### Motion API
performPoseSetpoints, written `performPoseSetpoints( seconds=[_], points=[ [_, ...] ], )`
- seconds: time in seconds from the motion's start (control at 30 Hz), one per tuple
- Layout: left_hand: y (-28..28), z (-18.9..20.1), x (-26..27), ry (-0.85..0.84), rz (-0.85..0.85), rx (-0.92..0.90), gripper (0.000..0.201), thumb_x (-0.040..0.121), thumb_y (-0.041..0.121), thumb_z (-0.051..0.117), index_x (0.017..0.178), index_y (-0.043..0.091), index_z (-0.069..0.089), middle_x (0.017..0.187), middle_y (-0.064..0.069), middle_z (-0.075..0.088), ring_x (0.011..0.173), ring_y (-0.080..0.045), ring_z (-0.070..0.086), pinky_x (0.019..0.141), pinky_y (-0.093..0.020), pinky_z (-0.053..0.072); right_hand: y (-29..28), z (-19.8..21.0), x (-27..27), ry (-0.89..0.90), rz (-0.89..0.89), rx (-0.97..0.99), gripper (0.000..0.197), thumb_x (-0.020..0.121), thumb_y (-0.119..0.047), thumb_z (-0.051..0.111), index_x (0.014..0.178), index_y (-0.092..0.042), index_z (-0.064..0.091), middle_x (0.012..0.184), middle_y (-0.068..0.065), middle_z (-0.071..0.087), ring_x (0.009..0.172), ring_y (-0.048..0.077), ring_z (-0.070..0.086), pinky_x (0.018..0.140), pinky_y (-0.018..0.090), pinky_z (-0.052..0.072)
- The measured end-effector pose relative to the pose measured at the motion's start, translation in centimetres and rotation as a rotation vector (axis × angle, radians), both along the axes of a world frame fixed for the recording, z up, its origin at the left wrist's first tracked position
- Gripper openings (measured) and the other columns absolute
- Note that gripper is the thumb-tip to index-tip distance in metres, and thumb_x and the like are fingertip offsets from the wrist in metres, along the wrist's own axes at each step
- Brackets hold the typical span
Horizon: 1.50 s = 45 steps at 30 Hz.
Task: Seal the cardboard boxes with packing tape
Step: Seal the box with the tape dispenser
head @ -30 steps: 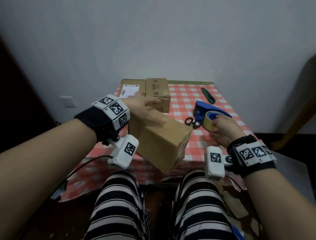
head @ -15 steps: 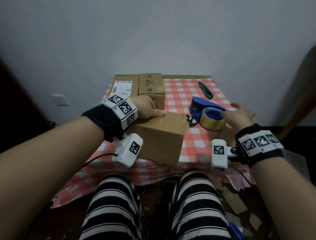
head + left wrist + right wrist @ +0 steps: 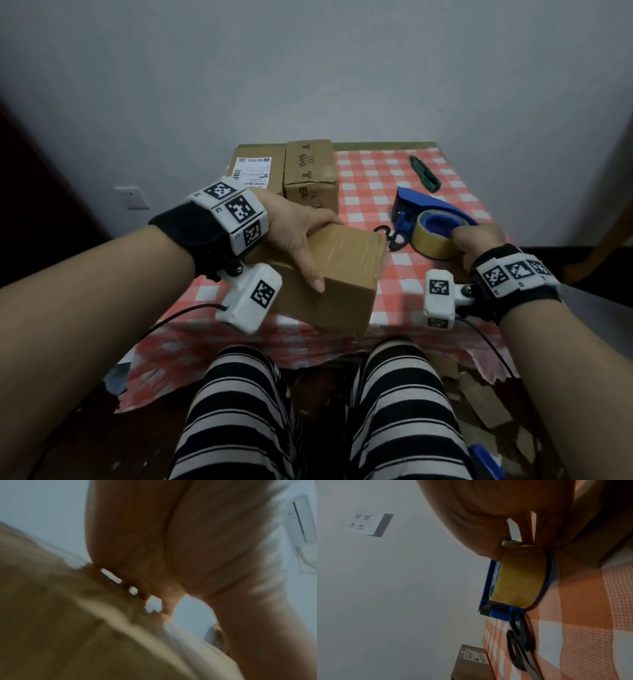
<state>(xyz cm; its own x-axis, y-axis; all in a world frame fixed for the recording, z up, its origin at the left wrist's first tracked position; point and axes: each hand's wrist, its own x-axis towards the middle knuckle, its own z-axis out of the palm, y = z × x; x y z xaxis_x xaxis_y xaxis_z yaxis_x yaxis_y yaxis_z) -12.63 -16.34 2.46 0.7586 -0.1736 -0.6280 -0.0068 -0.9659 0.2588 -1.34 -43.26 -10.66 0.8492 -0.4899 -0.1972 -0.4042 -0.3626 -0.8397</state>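
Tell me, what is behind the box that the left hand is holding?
Behind the held box stand two more cardboard boxes, one bearing a shipping label. The left hand covers their lower fronts, so whether they are taped cannot be seen.

From the head we look down and forward over the checked table [image 3: 394, 171]. Our left-wrist camera sits close under the palm, blurred. Our right-wrist one looks along the tabletop, sharing the tape dispenser [image 3: 520, 577] [image 3: 435, 226] and scissors [image 3: 520, 642] with the head view.

We count three cardboard boxes [image 3: 329, 274] and one blue tape dispenser [image 3: 428, 219]. We see one pair of scissors [image 3: 394, 238] and one green utility knife [image 3: 424, 173].
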Motion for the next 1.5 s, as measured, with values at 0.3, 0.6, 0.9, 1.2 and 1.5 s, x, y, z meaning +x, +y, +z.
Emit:
performPoseSetpoints(
  seconds=[0.3, 0.6, 0.9, 1.2, 1.5],
  points=[
    [1.5, 0.8, 0.5, -0.279, 0.422, -0.401, 0.086, 0.046, 0.074, 0.077, 0.113, 0.023, 0.060, 0.093, 0.002, 0.064, 0.073, -0.018, 0.061, 0.063, -0.028, 0.047, -0.4, 1.6, -1.7, -0.078, -0.029, 0.059, 0.041, 0.091, -0.010, 0.052, 0.127, 0.007, 0.057, 0.123, 0.021, 0.062, 0.112, 0.036, 0.060, 0.085, 0.035, 0.047],
    [1.7, -1.8, -0.2, -0.132, 0.760, -0.642, 0.059, 0.086, 0.069, 0.045, 0.104, 0.015, 0.061, 0.110, -0.013, 0.064, 0.104, -0.035, 0.059, 0.099, -0.057, 0.042, 0.7, 5.3, -4.3, -0.078, 0.078, 0.564, 0.030, 0.093, -0.008, 0.038, 0.117, -0.014, 0.056, 0.086, 0.009, 0.060, 0.066, 0.022, 0.057, 0.056, 0.030, 0.047],
    [1.2, -4.4, -1.2, -0.125, 0.762, -0.570, 0.038, 0.099, 0.032, 0.049, 0.121, 0.002, 0.054, 0.110, -0.017, 0.063, 0.094, -0.035, 0.065, 0.078, -0.048, 0.056, 3.2, 6.0, -7.7, -0.025, 0.348, 0.764, 0.032, 0.091, 0.007, 0.033, 0.112, 0.000, 0.057, 0.097, 0.021, 0.061, 0.080, 0.042, 0.071, 0.066, 0.062, 0.057],
    [1.2, -5.1, -3.3, -0.018, 0.776, -0.559, 0.056, 0.097, 0.049, 0.046, 0.119, -0.002, 0.051, 0.110, -0.023, 0.061, 0.089, -0.046, 0.067, 0.081, -0.058, 0.055, 5.2, 5.8, -10.4, 0.070, 0.451, 0.822, 0.032, 0.097, 0.000, 0.028, 0.110, 0.000, 0.057, 0.104, 0.021, 0.061, 0.082, 0.042, 0.069, 0.057, 0.062, 0.056],
    [2.4, -3.5, -3.8, -0.068, 0.861, -0.683, 0.048, 0.100, 0.048, 0.039, 0.131, 0.011, 0.044, 0.117, -0.021, 0.061, 0.099, -0.039, 0.065, 0.066, -0.052, 0.059, 4.7, 9.5, -12.3, -0.035, 0.528, 0.861, 0.033, 0.102, -0.010, 0.030, 0.108, -0.015, 0.062, 0.085, 0.003, 0.075, 0.094, 0.030, 0.069, 0.093, 0.066, 0.044]
  ],
)
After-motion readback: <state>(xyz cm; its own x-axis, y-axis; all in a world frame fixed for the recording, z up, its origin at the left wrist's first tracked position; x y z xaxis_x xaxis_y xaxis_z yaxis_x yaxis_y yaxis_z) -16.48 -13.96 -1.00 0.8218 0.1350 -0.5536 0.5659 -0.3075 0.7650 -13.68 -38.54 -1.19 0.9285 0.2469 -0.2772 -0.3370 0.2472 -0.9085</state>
